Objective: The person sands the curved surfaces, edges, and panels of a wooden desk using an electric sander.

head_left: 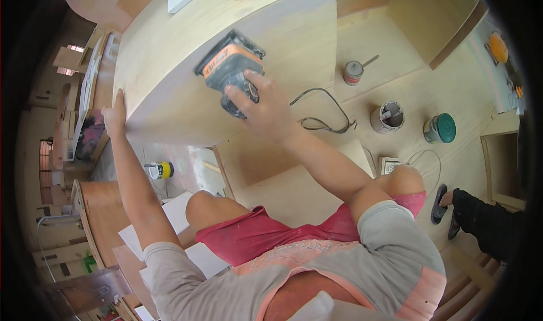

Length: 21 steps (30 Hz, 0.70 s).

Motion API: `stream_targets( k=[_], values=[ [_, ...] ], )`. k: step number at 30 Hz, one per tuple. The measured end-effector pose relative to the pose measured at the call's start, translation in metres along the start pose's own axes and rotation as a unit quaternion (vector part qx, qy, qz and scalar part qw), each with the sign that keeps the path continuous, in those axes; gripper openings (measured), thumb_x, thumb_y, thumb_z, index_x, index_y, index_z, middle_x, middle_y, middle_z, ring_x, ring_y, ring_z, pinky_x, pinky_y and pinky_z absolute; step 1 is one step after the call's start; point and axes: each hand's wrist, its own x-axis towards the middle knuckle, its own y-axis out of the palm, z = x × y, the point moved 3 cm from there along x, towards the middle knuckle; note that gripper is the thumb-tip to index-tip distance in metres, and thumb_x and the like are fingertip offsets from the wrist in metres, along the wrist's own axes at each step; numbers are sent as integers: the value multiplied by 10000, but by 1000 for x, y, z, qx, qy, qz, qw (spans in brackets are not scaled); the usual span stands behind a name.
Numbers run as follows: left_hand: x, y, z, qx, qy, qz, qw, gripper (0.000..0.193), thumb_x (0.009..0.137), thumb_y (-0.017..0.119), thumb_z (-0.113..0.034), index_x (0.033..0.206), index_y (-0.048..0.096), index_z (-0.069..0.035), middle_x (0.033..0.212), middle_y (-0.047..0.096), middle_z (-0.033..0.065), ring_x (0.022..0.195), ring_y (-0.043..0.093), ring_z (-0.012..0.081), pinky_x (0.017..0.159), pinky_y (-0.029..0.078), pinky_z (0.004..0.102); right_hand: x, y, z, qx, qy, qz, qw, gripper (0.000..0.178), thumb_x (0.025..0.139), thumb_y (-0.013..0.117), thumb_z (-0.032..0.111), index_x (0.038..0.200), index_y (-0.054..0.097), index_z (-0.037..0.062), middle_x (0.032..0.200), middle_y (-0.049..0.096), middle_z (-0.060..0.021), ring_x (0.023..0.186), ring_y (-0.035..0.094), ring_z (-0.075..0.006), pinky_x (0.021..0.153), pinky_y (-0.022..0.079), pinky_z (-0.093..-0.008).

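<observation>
My right hand (267,105) is closed around the body of an orange and dark grey electric sander (233,65). The sander's flat pad rests against the pale face of a large wooden cabinet panel (294,49). Behind my right wrist hangs the black power cord (331,129), looped toward the floor. At the panel's left end, my left hand (115,116) grips the edge with the thumb pointing up; its other fingers are partly hidden.
A small can with a stick (353,72) stands inside the open compartment. To the right are a used bucket (388,117), a green-lidded tub (440,128) and a power outlet box (389,165). A yellow-banded can (162,170) sits at left. Another person's sandalled foot (440,202) is at right.
</observation>
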Motion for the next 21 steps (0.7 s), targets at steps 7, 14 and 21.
stream_targets(
  k=[7, 14, 21],
  values=[
    [21, 4, 22, 32, 24, -22, 999, 1074, 727, 509, -757, 1388, 332, 71, 1389, 408, 285, 1302, 390, 399, 1062, 312, 454, -10, -13, -20, -33, -18, 49, 998, 624, 609, 776, 104, 1184, 559, 217, 1141, 512, -176, 878, 562, -322, 685, 503, -400],
    [9, 5, 9, 8, 19, -15, 1000, 1064, 724, 518, -748, 1402, 322, 48, 1378, 437, 255, 1292, 407, 377, 1053, 322, 438, 23, -65, -83, -72, 102, -119, 985, 766, 590, 789, 112, 1271, 440, 91, 1136, 480, -190, 952, 528, -370, 782, 477, -420],
    [20, 13, 10, -5, 31, -12, 999, 1066, 729, 545, -722, 1386, 320, 87, 1375, 419, 290, 1296, 395, 388, 1065, 308, 428, 79, -130, -153, -73, 196, -225, 952, 829, 526, 869, 189, 1228, 453, 44, 1074, 530, -138, 974, 533, -289, 850, 451, -365]
  ],
)
